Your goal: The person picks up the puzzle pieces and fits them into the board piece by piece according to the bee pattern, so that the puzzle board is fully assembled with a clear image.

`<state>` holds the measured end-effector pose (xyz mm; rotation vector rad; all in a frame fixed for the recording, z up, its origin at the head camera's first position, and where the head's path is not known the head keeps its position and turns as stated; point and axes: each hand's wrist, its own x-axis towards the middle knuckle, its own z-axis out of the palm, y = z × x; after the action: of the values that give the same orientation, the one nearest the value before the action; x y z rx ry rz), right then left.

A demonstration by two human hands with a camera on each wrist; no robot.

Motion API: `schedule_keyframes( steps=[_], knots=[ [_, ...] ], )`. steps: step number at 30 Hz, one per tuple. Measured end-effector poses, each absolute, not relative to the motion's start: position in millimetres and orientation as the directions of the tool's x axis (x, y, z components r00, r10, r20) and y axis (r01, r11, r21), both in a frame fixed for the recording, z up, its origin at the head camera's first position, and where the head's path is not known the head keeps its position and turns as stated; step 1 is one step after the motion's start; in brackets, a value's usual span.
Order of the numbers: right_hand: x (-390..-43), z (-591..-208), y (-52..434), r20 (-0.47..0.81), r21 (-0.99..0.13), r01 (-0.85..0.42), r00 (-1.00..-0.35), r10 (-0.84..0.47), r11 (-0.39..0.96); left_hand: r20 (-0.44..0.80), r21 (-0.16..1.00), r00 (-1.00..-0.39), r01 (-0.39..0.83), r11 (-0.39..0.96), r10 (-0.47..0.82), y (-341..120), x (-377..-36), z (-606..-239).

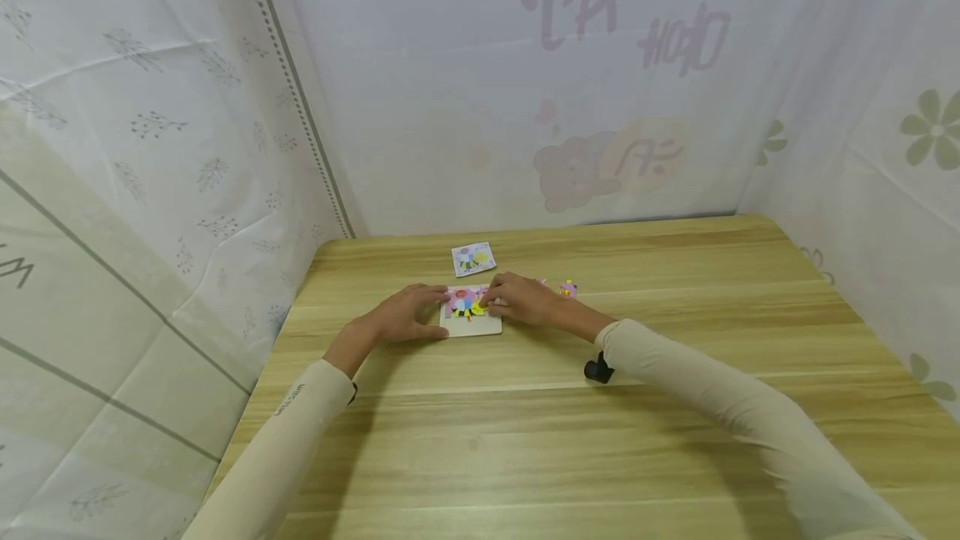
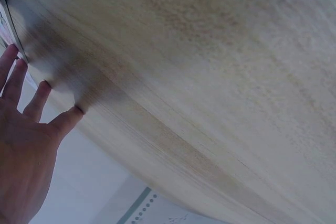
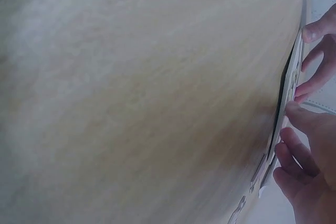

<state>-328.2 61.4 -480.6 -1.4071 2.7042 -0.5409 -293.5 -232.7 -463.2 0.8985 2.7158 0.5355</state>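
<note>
Small white puzzle board, flat on the worktop, partly filled with pink, yellow and blue pieces.

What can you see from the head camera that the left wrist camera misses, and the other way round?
Only the head view shows the puzzle board with its coloured pieces, the right hand on it, a small picture card behind, loose pieces to the right, and the curtains around.

Only the left wrist view shows the spread fingers close up, tips against the tabletop.

Both show the left hand and the wooden table.
</note>
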Motion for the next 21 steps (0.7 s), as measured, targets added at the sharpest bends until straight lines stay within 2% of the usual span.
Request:
schedule_keyframes(
  steps=[7, 21],
  knots=[
    [-329, -482, 63, 0.110, -0.325, -0.785, -0.586, -0.803, 0.528, -0.098, 0.406, -0.782, 0.534, 0.742, 0.616, -232, -293, -463],
    [-335, -469, 89, 0.157, -0.349, -0.731, -0.662, -0.733, 0.586, -0.103, 0.401, -0.780, 0.535, 0.744, 0.617, -233, -293, -462]
  ],
)
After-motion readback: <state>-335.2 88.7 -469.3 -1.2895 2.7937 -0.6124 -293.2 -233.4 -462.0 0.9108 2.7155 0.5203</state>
